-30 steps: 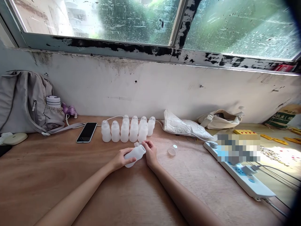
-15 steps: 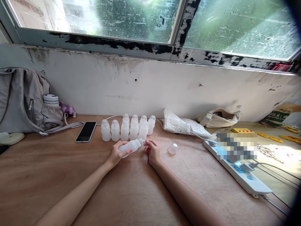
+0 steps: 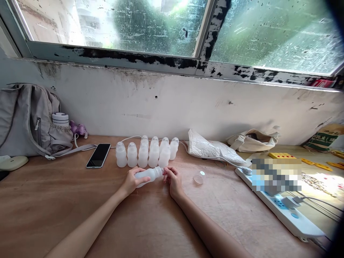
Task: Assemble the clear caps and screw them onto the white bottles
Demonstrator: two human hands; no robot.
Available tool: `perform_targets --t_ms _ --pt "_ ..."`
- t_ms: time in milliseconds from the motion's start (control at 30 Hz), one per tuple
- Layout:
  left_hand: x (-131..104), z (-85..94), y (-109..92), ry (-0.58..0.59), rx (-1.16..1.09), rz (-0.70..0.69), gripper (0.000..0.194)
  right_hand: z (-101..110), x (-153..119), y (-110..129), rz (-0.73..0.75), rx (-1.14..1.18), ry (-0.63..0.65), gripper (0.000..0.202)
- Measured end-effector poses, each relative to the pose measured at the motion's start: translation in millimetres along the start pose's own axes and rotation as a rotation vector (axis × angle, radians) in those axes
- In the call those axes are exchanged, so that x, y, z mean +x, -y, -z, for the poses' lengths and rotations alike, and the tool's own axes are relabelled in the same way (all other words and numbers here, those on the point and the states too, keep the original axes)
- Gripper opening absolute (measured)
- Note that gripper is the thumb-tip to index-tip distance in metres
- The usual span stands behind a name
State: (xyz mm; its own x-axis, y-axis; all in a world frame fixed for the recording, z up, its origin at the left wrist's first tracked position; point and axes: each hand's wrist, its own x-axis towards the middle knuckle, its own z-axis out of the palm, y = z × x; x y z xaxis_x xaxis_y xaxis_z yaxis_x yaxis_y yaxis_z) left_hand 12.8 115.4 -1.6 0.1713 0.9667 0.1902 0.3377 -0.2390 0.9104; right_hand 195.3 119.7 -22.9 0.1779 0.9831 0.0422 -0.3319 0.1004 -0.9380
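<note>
A frosted white plastic bottle [image 3: 147, 176] lies tilted in my left hand [image 3: 133, 180], its threaded neck pointing right and slightly up. At the mouth of the bottle, my right hand [image 3: 173, 180] has its fingertips pinched together; what they grip there, if anything, is too small to make out. Several like bottles [image 3: 143, 156] with clear caps stand upright in a cluster just behind my hands. To the right of my right hand, a clear cap [image 3: 199, 178] lies on the wooden table [image 3: 150, 222].
A phone [image 3: 98, 156] and a grey backpack [image 3: 29, 122] are at the left. Behind on the right are a silvery-white padded pouch [image 3: 215, 148] and a beige bag [image 3: 251, 141]. A power strip [image 3: 298, 218] with cords runs along the right side. A wall with a window stands behind.
The whole view has shifted slightly, so things sit lower in the picture. The bottle is now a little more level; both hands stay at the same spot on it.
</note>
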Motion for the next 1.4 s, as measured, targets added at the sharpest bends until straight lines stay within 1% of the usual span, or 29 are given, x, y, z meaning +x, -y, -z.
perform_targets --t_ms 200,400,633,800,933,1100,1267,1333,1400 --pt "1.2 0.9 -0.5 0.028 0.016 -0.001 0.028 1.1 0.2 -0.9 -0.003 -0.040 0.010 0.022" --pt "0.9 1.1 -0.4 0.031 0.012 -0.005 0.027 1.1 -0.4 -0.4 0.001 -0.058 0.037 0.023" --pt "-0.5 3.2 -0.8 0.063 0.008 -0.015 0.030 -1.5 -1.9 0.9 0.057 -0.109 0.065 0.031" --pt "0.2 3.7 0.9 0.088 0.010 -0.027 0.030 -0.2 -0.7 -2.8 -0.025 -0.046 0.073 0.037" --pt "0.3 4.0 -0.2 0.089 -0.006 -0.025 0.029 1.4 2.6 -4.2 -0.051 -0.030 0.081 0.042" --pt "0.2 5.0 -2.4 0.099 -0.031 -0.020 0.027 1.6 4.2 -1.8 -0.073 -0.033 0.153 0.040" --pt "2.6 7.3 -0.6 0.130 -0.079 0.020 0.027 -0.8 -2.1 5.7 -0.002 -0.131 0.269 0.029" --pt "3.9 8.0 1.8 0.141 -0.081 0.023 0.027 -1.5 -3.6 7.7 0.011 -0.150 0.280 0.027" --pt "4.7 8.0 4.4 0.149 -0.063 0.020 0.029 -1.4 -3.3 7.8 -0.020 -0.142 0.277 0.029"
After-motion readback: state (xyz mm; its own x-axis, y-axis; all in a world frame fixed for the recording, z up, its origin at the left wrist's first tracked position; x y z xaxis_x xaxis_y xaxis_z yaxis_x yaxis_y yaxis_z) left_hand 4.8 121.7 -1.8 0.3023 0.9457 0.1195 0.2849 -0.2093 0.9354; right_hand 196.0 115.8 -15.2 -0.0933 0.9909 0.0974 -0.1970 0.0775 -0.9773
